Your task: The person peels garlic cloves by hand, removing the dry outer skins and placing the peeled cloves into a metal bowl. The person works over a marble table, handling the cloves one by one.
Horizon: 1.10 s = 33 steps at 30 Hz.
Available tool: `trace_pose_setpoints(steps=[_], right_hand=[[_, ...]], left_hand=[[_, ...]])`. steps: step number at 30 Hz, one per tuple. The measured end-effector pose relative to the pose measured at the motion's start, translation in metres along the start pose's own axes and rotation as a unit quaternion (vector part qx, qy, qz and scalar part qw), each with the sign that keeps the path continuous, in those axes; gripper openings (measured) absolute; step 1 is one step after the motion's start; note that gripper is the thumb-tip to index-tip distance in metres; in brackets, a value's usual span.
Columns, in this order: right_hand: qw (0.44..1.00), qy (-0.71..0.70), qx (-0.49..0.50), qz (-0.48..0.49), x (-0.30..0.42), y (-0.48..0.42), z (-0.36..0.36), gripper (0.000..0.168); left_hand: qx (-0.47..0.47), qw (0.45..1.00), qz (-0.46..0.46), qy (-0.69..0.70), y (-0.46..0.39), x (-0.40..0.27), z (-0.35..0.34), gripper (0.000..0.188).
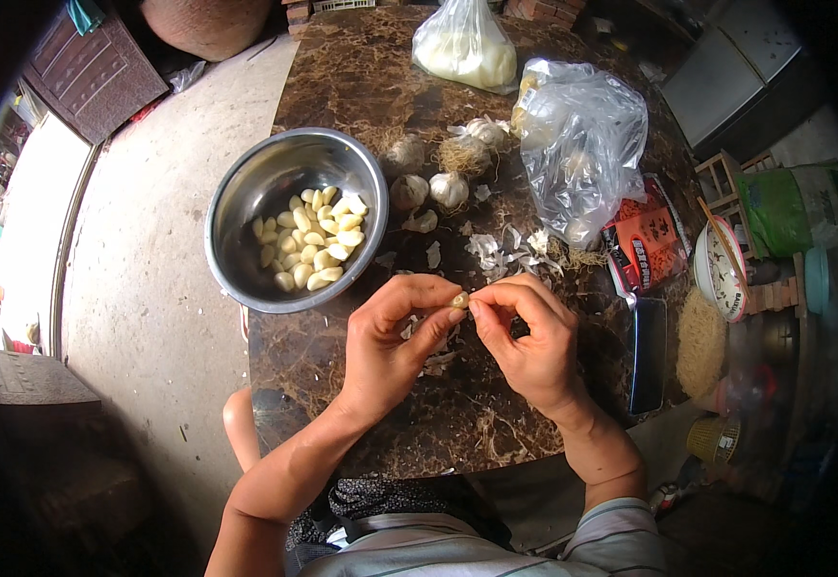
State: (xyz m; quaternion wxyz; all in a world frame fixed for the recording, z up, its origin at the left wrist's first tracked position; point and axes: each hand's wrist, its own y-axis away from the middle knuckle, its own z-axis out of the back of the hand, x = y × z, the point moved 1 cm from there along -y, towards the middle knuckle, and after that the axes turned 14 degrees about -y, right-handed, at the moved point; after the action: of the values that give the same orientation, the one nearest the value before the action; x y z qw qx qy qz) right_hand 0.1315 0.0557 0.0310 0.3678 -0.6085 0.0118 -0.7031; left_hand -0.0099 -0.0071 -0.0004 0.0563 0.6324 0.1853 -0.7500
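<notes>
A garlic clove (460,300) sits pinched between the thumb and forefinger of my left hand (390,342), above the dark marbled table (527,440). From the other side, the thumb and forefinger of my right hand (534,339) meet the clove's end. Left of my hands stands a steel bowl (235,180) holding many peeled garlic cloves (309,241). Beyond my hands lie several whole garlic bulbs (450,190), some with dry roots. Papery garlic skins (494,254) are scattered between the bulbs and my fingers, with more bits under my hands.
At the far edge stands a knotted plastic bag with pale contents (465,54). A clear plastic bag (581,144) lies to the right, beside a red printed food packet (646,238). A smartphone (648,355) rests near the right edge. Past it is a bowl with chopsticks (720,267).
</notes>
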Motion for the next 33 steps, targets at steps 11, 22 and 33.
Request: trace_pose_setpoints(steps=[11, 22, 33], right_hand=[[0.999, -0.035, 0.001, -0.04, -0.005, 0.004, 0.002, 0.013], [0.977, -0.201, 0.018, -0.072, -0.007, 0.0, 0.005, 0.013], [0.979, -0.179, 0.035, -0.087, -0.01, 0.001, 0.008, 0.012]], left_hand=[[0.038, 0.999, 0.014, -0.004, 0.001, -0.005, 0.001, 0.017], [0.161, 0.907, 0.209, 0.328, -0.001, 0.002, 0.006, 0.029], [0.156, 0.891, 0.231, 0.358, 0.0, 0.001, 0.008, 0.029]])
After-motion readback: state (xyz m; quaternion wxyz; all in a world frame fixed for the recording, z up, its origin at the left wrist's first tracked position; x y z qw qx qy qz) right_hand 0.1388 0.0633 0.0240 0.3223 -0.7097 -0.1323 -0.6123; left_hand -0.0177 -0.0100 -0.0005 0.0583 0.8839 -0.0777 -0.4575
